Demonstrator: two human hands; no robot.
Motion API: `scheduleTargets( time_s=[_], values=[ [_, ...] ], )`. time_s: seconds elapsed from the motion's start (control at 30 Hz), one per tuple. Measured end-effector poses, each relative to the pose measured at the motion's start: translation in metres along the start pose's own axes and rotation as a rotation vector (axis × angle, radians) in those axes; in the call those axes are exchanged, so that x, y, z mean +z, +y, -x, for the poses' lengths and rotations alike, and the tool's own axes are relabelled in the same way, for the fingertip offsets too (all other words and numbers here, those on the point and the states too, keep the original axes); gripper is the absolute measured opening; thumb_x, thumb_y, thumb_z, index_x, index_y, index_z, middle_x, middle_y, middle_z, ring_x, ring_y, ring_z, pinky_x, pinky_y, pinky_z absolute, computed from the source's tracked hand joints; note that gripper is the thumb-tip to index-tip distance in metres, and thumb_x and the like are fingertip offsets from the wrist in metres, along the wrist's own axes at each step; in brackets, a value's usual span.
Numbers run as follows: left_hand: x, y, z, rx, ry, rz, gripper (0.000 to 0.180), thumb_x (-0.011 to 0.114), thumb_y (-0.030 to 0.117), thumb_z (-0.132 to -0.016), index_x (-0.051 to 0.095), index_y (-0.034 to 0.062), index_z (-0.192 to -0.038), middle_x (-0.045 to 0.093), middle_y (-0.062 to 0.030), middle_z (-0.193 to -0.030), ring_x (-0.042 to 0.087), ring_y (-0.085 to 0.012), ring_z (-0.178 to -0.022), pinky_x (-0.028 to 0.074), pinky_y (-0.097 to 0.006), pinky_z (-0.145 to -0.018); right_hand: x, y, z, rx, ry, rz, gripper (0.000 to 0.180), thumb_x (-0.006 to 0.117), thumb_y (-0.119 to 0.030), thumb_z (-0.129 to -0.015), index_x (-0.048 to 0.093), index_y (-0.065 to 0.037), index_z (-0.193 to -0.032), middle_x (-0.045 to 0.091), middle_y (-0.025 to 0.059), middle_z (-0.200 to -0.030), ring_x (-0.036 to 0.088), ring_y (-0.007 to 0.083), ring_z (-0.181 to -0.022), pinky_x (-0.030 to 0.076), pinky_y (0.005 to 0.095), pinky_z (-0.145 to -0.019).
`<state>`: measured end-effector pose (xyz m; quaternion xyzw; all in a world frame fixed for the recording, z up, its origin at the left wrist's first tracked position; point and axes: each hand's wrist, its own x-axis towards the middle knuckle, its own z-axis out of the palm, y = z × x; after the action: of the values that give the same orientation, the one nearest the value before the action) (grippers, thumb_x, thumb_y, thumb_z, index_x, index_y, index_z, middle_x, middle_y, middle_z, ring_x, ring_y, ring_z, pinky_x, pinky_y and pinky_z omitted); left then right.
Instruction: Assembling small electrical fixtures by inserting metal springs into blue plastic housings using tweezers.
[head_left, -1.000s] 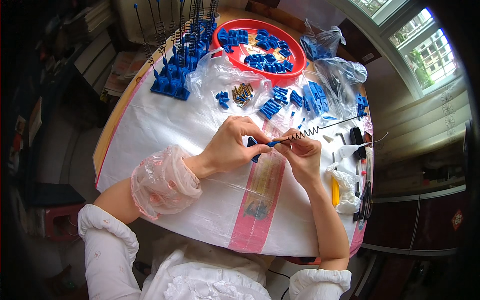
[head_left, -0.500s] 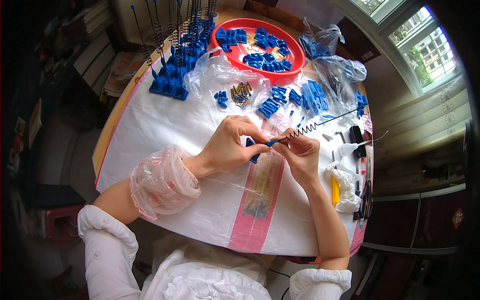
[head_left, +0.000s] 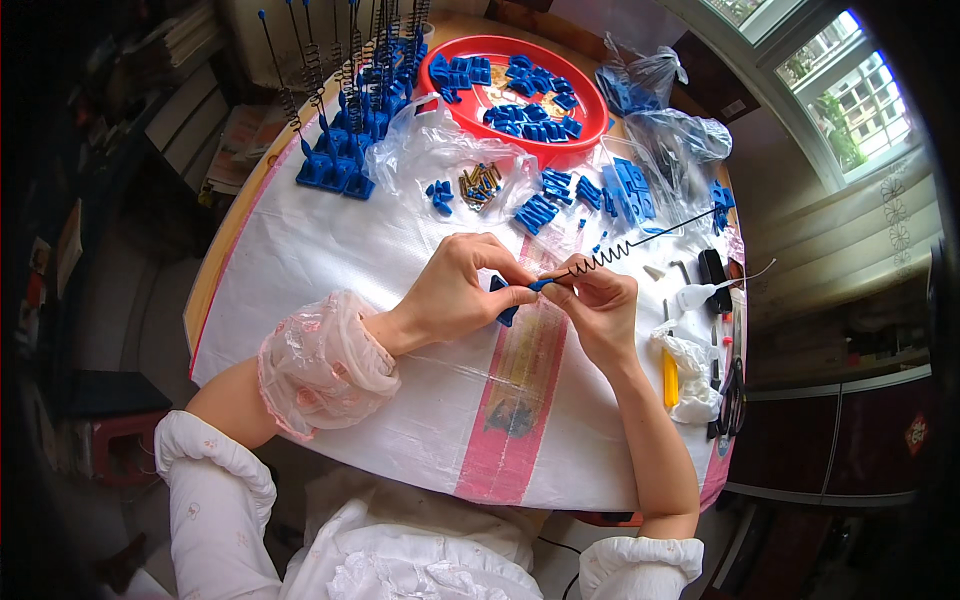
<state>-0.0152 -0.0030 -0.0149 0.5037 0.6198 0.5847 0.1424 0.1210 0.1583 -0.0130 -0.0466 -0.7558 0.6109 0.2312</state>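
Note:
Above the middle of the table my two hands meet at a small blue plastic piece. My left hand (head_left: 468,285) pinches that blue plastic piece (head_left: 541,285) between thumb and forefinger; its flat blue base (head_left: 506,302) shows beneath the fingers. My right hand (head_left: 600,310) is closed on a black coiled wire (head_left: 603,256) close to the blue piece. The wire slants up to the right, its coil near my fingers and a straight stretch beyond. My fingertips hide just how wire and piece join.
A red round basin (head_left: 606,110) with blue parts stands at the back. Blue bases with upright coiled wires (head_left: 340,150) crowd the back left. Brass-coloured pieces (head_left: 481,186) lie on a clear plastic bag (head_left: 400,150). Scissors (head_left: 733,395), a white squeeze bottle (head_left: 695,298) and a yellow-handled tool (head_left: 670,378) lie at right.
Both hands keep their grip in nearly the same place. The wire's far end has dipped very slightly to the left.

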Motion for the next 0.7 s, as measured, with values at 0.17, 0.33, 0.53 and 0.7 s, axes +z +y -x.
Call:
scheduleTargets(
  time_s=[0.17, 0.33, 0.53, 0.7],
  values=[
    [0.0005, 0.0007, -0.0001, -0.047, -0.013, 0.052, 0.015, 0.082, 0.004, -0.074, 0.079, 0.0043, -0.088, 0.073, -0.0088, -0.082, 0.067, -0.0178, -0.080, 0.049, -0.031, -0.077, -0.0010, 0.0011, 0.0001, 0.015, -0.001, -0.013, 0.011, 0.070, 0.011, -0.082, 0.074, 0.005, -0.090, 0.069, 0.0045, -0.082, 0.059, 0.0086, -0.078, 0.046, 0.0247, -0.073],
    [0.0003, 0.0001, -0.0003, -0.077, -0.026, 0.066, 0.014, 0.082, 0.004, -0.075, 0.079, 0.0033, -0.089, 0.073, -0.0096, -0.083, 0.067, -0.0178, -0.082, 0.050, -0.030, -0.079, -0.0021, 0.0024, 0.0004, 0.012, -0.005, -0.009, 0.011, 0.071, 0.009, -0.082, 0.074, 0.004, -0.091, 0.070, 0.0053, -0.084, 0.061, 0.0089, -0.079, 0.047, 0.0250, -0.073],
    [0.0005, -0.0026, 0.0002, -0.116, -0.043, 0.079, 0.014, 0.081, 0.004, -0.075, 0.078, 0.0029, -0.089, 0.074, -0.0100, -0.085, 0.068, -0.0174, -0.082, 0.050, -0.030, -0.080, -0.0023, 0.0032, 0.0006, 0.022, -0.003, -0.006, 0.012, 0.071, 0.011, -0.081, 0.074, 0.006, -0.092, 0.069, 0.0077, -0.084, 0.061, 0.0116, -0.080, 0.049, 0.0262, -0.074],
    [0.0008, -0.0020, 0.0002, -0.133, -0.046, 0.077, 0.014, 0.081, 0.004, -0.076, 0.078, 0.0027, -0.090, 0.074, -0.0102, -0.085, 0.068, -0.0176, -0.082, 0.050, -0.030, -0.081, -0.0020, 0.0044, 0.0015, 0.032, 0.020, -0.018, 0.011, 0.074, 0.007, -0.081, 0.075, 0.004, -0.091, 0.072, 0.0076, -0.086, 0.063, 0.0103, -0.081, 0.048, 0.0256, -0.074]
  ],
)
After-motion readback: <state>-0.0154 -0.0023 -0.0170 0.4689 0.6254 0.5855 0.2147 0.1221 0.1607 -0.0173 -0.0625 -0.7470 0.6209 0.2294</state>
